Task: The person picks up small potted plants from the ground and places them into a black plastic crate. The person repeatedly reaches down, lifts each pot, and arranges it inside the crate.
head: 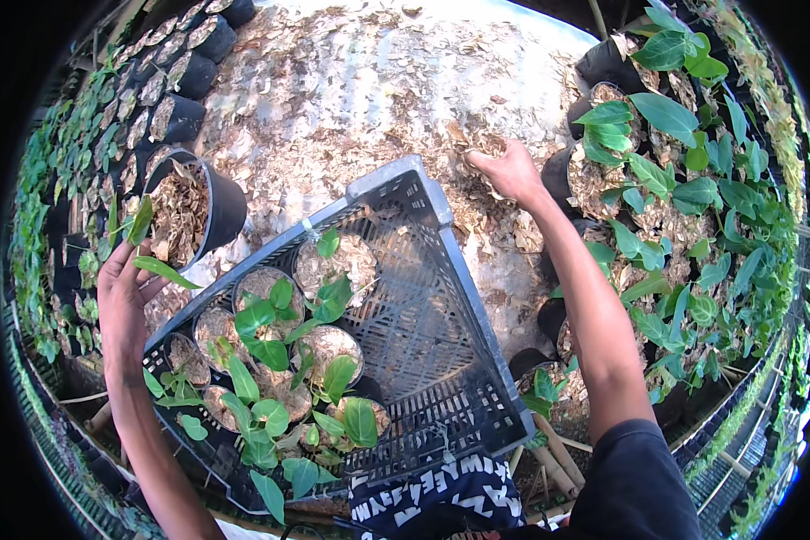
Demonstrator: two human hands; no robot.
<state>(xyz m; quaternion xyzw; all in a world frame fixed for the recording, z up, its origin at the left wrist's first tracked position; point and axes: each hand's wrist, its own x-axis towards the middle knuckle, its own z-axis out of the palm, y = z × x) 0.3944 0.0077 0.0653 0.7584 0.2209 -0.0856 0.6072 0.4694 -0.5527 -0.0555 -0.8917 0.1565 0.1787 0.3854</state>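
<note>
My left hand [125,273] grips a green-leaved plant [140,221] at the near rim of a black plastic pot [226,206]. The pot leans to one side, and brown shredded leaf litter [181,209] fills much of it. Whether the plant's roots are in the litter is hidden. To the right, my right hand [509,172] is closed around some dry leaf litter [479,145], just above the litter-strewn sheet. Between my arms sits a black plastic crate [476,317], turned at an angle, with several potted leafy plants [266,337] grouped in its left part.
Dry leaf litter [351,88] covers a pale corrugated sheet [526,34] ahead. Rows of black planting bags [179,118] line the left, beside small leafy plants [74,148]. Densely packed potted plants [675,196] border my right arm. Bamboo poles [555,459] lie below the crate's right corner.
</note>
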